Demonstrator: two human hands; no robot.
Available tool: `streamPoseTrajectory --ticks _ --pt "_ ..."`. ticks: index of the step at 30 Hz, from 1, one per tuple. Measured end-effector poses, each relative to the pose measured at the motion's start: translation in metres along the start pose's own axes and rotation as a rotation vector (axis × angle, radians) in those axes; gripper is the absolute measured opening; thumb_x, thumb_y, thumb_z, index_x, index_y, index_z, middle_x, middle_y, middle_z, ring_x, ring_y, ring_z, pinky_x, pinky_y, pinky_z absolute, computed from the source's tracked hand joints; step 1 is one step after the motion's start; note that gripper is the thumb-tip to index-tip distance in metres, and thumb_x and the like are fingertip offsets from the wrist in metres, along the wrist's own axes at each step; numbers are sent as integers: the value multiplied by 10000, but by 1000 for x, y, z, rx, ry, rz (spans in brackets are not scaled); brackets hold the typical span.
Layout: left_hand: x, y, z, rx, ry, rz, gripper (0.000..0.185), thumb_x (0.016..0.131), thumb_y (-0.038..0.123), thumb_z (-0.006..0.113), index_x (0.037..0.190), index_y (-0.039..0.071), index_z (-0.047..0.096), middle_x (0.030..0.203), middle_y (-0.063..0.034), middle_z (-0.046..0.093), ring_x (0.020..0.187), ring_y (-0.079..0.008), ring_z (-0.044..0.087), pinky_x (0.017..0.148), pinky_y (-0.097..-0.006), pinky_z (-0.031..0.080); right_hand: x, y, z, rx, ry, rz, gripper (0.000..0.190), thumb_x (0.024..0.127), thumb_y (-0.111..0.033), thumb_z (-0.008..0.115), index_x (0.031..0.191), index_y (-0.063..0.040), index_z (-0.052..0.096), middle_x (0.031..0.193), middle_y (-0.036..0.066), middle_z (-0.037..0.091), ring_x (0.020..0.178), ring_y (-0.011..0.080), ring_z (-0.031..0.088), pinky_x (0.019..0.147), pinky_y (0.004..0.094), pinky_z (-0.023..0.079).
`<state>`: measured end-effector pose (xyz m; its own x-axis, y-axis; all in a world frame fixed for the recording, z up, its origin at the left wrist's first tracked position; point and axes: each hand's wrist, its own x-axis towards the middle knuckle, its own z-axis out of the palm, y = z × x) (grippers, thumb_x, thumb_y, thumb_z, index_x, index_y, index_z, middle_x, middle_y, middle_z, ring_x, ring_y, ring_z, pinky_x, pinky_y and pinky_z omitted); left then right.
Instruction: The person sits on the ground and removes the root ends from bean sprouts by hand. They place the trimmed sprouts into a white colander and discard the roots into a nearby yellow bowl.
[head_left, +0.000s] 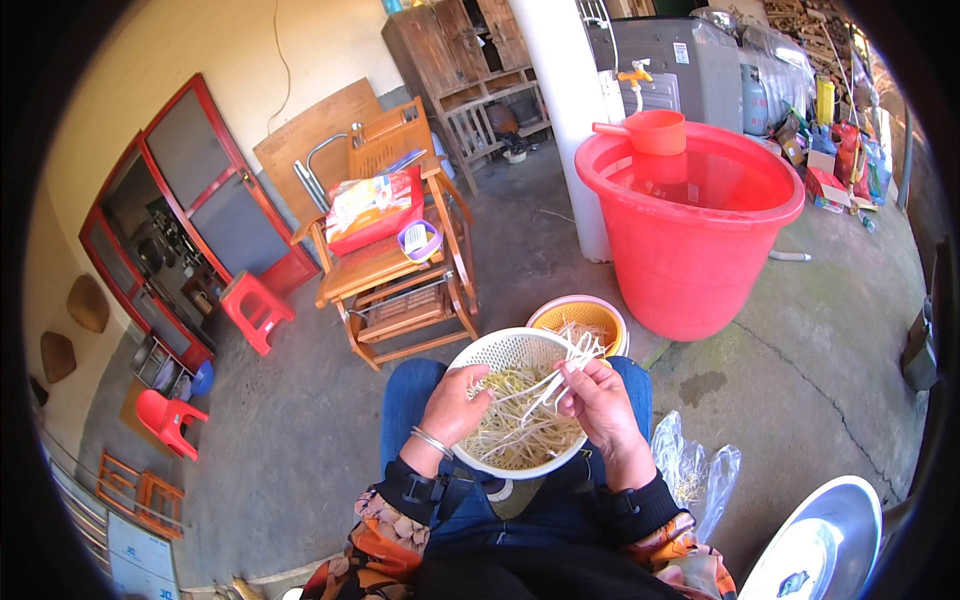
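A white perforated plastic colander (499, 347) rests on my lap, holding a heap of bean sprouts (517, 439). My right hand (596, 394) pinches a small bunch of white sprouts (581, 356) above the colander's right side. At the left rim is my left hand (459, 405), its thumb and fingers around loose sprouts; whether it grips any is unclear. Just beyond the colander stands an orange perforated basket (611, 319) in a pale basin, with more white sprouts inside. To the right on the floor lies a clear plastic bag (694, 465) with some yellowish scraps.
A large red tub (682, 262) of water, with a red dipper (658, 133), stands ahead on the right. A wooden chair (375, 270) bearing bags is ahead on the left. Near my right side is a shiny metal basin (821, 544). Red stools (255, 307) stand farther left.
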<state>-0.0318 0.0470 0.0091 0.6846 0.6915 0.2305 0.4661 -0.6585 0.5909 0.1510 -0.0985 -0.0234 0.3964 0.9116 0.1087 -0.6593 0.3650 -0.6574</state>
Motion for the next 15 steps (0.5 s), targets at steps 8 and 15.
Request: streamPoseTrajectory --ticks 8,15 --pt "-1 38 -5 -388 126 131 355 878 108 717 1203 -2 629 1134 -115 675 1003 -170 646 851 -278 525 0 7 6 -186 73 -42 138 969 -137 645 1023 -18 688 750 -9 637 579 50 524 546 187 423" --pt "-5 68 -12 -331 -247 6 319 931 96 674 1216 -32 609 1177 -98 664 1043 -147 623 895 -283 515 -2 14 7 -329 -34 -17 155 972 -163 646 1024 -23 690 773 -13 646 584 50 540 528 187 423"
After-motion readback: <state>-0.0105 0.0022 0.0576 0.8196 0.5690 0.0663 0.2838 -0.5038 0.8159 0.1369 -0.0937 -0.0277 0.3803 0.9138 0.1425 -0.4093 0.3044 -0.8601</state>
